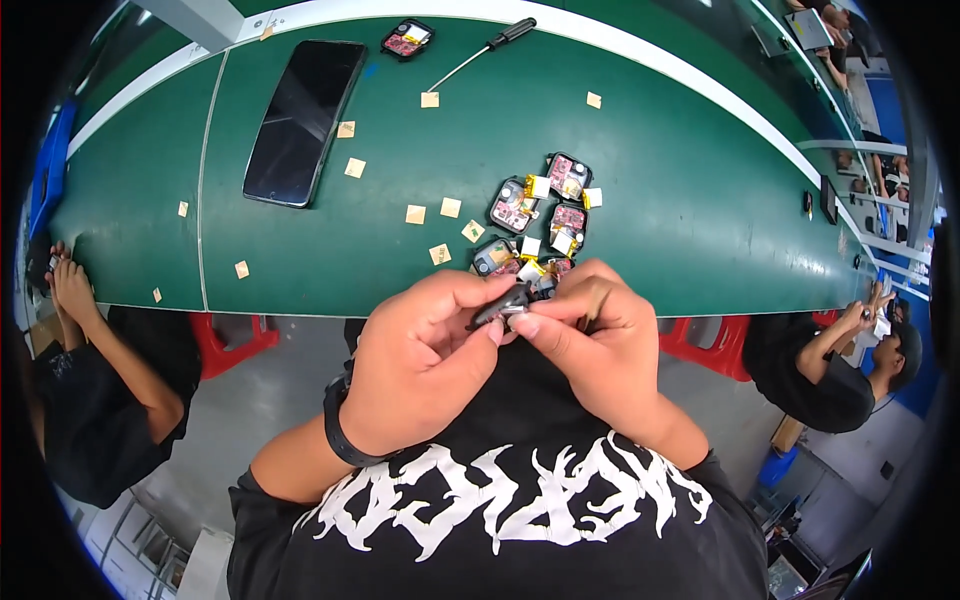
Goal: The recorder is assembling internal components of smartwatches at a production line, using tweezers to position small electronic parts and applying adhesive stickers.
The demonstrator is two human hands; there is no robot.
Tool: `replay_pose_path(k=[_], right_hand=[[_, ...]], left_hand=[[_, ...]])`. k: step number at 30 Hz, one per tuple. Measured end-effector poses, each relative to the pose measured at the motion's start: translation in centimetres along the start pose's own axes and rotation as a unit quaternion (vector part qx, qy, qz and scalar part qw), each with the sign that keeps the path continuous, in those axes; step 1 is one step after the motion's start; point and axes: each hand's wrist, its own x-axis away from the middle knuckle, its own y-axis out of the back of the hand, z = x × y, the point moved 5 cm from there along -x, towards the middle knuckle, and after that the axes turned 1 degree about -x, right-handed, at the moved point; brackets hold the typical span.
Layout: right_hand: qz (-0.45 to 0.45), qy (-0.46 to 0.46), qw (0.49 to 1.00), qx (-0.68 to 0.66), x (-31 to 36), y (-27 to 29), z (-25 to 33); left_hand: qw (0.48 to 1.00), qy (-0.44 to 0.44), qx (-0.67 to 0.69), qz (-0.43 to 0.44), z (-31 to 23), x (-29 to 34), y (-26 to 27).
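Just past the near table edge, my left hand (430, 330) pinches a small black device housing (503, 303) between thumb and fingers. My right hand (605, 335) meets it from the other side, closed, with the thumb tip against a small pale part at the housing. A thin tan piece (597, 298) shows between the right fingers; its kind is unclear. Right beyond my hands sit several opened black devices (513, 205) with pink circuit boards and silver battery pouches (563, 242) with yellow tape. My fingers cover the housing's inside and part of the nearest devices.
Small tan square stickers (415, 214) lie scattered on the green table (700, 220). A black phone (305, 125), a screwdriver (485, 52) and another opened device (407, 40) lie farther back. People work at the left (110, 400) and right (825, 370), beside red stools (230, 345).
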Motion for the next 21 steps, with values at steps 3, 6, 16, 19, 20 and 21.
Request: replay_pose_path(k=[3,6,16,19,20,21], right_hand=[[-0.002,-0.081,0.994,-0.072,-0.2,0.5,-1.1],[0.041,-0.183,0.965,-0.185,-0.4,-0.6,-1.1],[0.041,-0.125,0.961,-0.243,-0.3,-2.3,-0.7],[0.036,-0.111,0.964,-0.238,-0.2,-2.6,-0.6],[0.036,-0.112,0.964,-0.238,-0.1,-2.6,-0.7],[0.044,-0.106,0.970,-0.215,-0.2,-2.6,-0.9]], left_hand=[[1.000,-0.016,0.011,0.018,-0.3,0.2,0.1],[0.999,-0.018,0.015,0.038,-0.3,0.2,0.5],[0.997,-0.028,0.066,0.000,0.1,0.4,0.9],[0.998,-0.027,0.057,0.002,0.0,0.6,1.0],[0.999,-0.023,0.049,0.006,0.0,0.6,1.1],[0.999,-0.022,0.049,0.006,0.2,0.6,1.3]])
